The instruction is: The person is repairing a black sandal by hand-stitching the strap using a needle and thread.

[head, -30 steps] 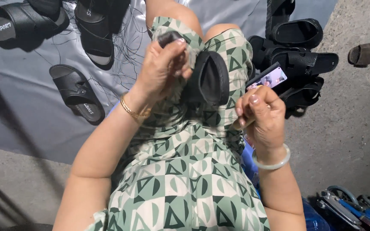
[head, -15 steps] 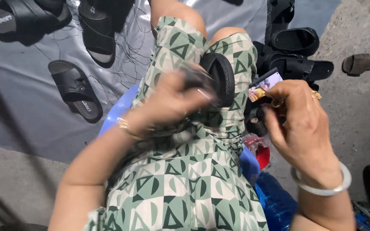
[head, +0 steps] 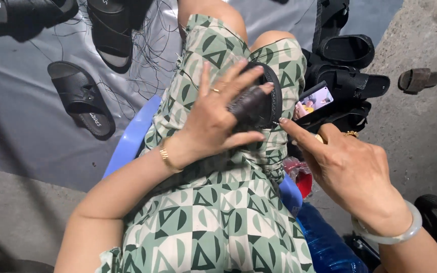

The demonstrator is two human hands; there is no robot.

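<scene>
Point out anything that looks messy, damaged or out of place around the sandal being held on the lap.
Loose black threads lie tangled across the grey sheet among scattered sandals. A phone with a lit screen sits wedged in the sandal pile. The left hand holds the black sandal; no damage shows.

A grey sheet (head: 21, 126) covers the concrete floor (head: 421, 126). Black sandals (head: 81, 97) and loose threads (head: 147, 50) lie on the sheet; a brown sandal (head: 418, 79) sits alone on the bare floor.
</scene>
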